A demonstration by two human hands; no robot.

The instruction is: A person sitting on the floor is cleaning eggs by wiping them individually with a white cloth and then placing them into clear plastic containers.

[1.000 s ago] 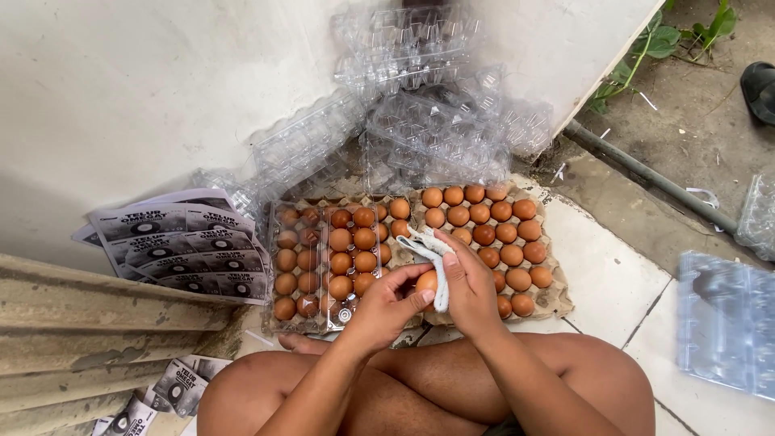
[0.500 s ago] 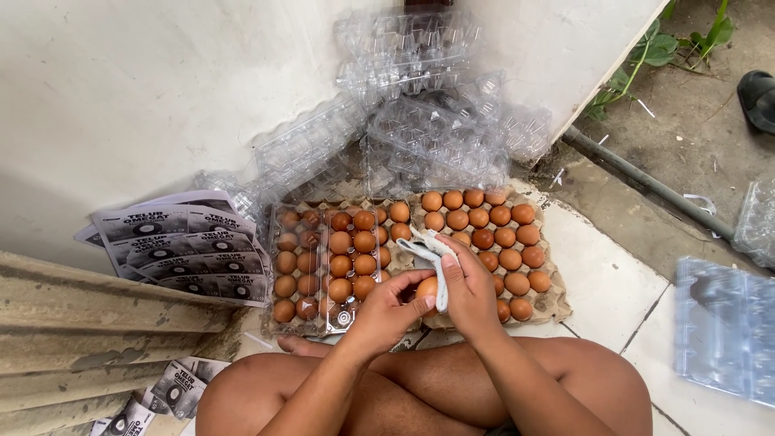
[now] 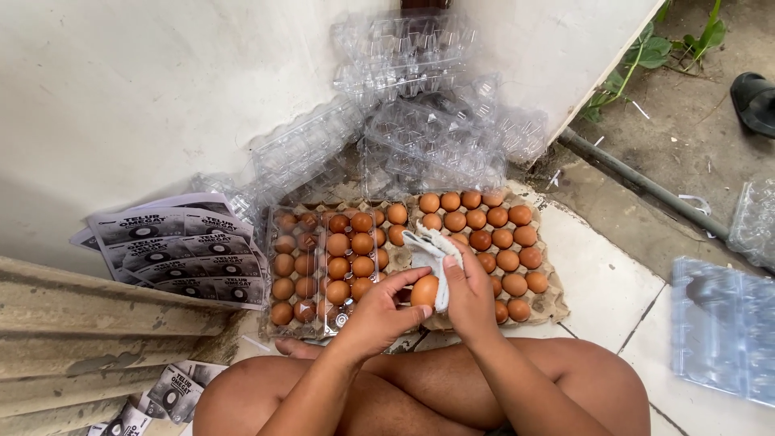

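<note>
My left hand holds a brown egg by its fingertips above my crossed legs. My right hand presses a white cloth against the egg's right side. Just beyond the hands lies a cardboard tray full of brown eggs. To its left sits a clear plastic carton, open, with brown eggs in its cups.
A heap of empty clear plastic cartons leans in the wall corner. Printed paper labels lie at the left by a concrete step. More clear cartons lie on the tiles at right, past a grey pipe.
The cloth has shifted slightly over the egg as my right hand rubs it. The left hand has turned the egg a little. Nothing else has moved.
</note>
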